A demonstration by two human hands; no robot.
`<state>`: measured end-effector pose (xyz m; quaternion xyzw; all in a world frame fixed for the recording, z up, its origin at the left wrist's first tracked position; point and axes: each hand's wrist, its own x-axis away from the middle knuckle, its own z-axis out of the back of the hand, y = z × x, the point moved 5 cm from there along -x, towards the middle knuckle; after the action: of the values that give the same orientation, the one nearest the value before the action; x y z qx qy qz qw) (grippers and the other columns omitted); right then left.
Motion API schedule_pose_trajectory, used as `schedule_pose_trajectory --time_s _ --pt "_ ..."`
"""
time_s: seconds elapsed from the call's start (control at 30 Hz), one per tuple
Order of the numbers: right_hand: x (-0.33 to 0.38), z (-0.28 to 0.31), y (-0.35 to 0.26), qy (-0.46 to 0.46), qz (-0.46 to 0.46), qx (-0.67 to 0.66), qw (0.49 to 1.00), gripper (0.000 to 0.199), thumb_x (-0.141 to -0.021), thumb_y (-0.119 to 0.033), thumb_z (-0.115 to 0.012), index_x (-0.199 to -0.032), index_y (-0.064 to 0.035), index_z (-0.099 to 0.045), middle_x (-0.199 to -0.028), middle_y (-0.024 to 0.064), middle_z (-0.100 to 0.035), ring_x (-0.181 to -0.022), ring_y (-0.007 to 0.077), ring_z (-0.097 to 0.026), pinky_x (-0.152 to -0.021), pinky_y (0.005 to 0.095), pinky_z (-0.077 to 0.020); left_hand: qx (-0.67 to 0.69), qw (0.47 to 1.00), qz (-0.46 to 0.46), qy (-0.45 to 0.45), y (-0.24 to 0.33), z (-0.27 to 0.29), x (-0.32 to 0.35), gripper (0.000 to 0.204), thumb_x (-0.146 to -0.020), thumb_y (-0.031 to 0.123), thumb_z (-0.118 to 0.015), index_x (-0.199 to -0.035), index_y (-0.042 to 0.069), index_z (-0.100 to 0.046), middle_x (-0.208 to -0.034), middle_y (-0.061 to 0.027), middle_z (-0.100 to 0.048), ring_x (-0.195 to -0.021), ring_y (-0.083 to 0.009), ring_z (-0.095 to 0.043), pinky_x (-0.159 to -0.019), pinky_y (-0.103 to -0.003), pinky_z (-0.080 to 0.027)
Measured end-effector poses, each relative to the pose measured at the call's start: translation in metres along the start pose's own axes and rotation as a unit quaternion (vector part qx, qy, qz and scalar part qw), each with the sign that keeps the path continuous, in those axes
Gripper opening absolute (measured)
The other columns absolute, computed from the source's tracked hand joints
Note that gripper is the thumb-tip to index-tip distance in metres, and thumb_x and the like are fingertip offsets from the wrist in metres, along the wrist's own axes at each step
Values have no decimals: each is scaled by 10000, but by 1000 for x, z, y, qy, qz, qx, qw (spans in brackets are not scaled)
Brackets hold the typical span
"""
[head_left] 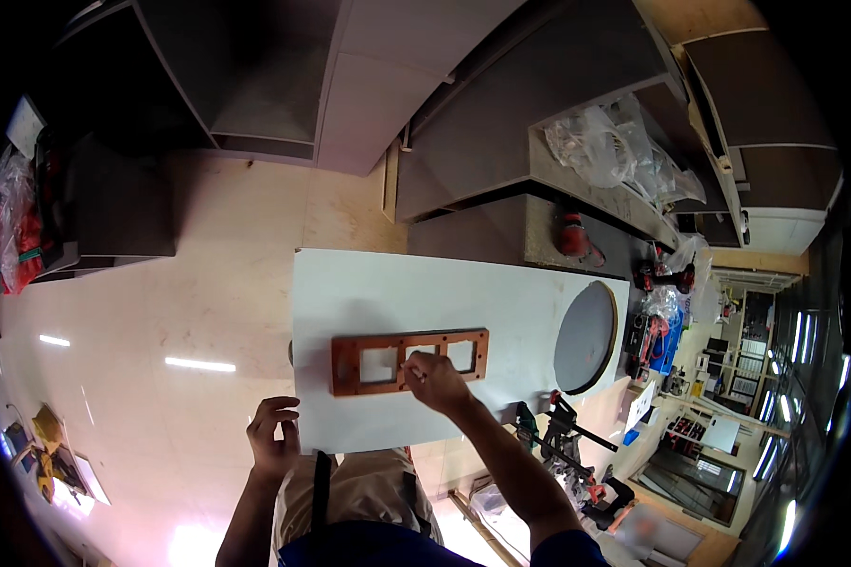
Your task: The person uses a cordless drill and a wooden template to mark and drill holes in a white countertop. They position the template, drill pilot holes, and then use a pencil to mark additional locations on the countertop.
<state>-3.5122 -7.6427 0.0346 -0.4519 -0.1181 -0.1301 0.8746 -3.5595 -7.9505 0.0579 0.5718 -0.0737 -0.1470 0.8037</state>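
A reddish-brown rectangular frame [408,338] with several square openings lies flat on a white board [369,293] in front of me. My right hand [433,380] is closed over the frame's middle, its fingers bunched at the bar beside the central opening. Whatever those fingers hold, if anything, is hidden. Off the board's near left corner hovers my left hand [274,437], its fingers loosely curved and apart, with nothing in it.
A large round cutout [586,335] takes up the board's right end. Black clamps [563,435] stand by its near right edge. Dark cabinet panels [482,123] rise behind. A red power tool [574,236] and a cordless drill [667,277] lie at the far right.
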Motion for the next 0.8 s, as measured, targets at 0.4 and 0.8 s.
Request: schedule_pose_trajectory --time_s 0.4,0.8 --pt "-39 63 45 38 -68 -56 995 79 -932 -29 -611 -947 48 -604 -870 113 -698 -797 173 -720 -704 291 -599 -2 999 17 29 3 -5 9 224 -752 -163 -500 -859 22 -568 -991 -165 -693 -875 -313 -689 -721 -359 -557" --pt "52 105 112 156 -143 -33 977 152 -959 -69 -606 -845 29 -583 -771 116 -710 -732 163 -719 -654 302 -586 -8 1000 5 3 21 -36 -6 260 -731 -181 -484 -871 25 -559 -981 -165 -693 -870 -319 -686 -740 -370 -555"
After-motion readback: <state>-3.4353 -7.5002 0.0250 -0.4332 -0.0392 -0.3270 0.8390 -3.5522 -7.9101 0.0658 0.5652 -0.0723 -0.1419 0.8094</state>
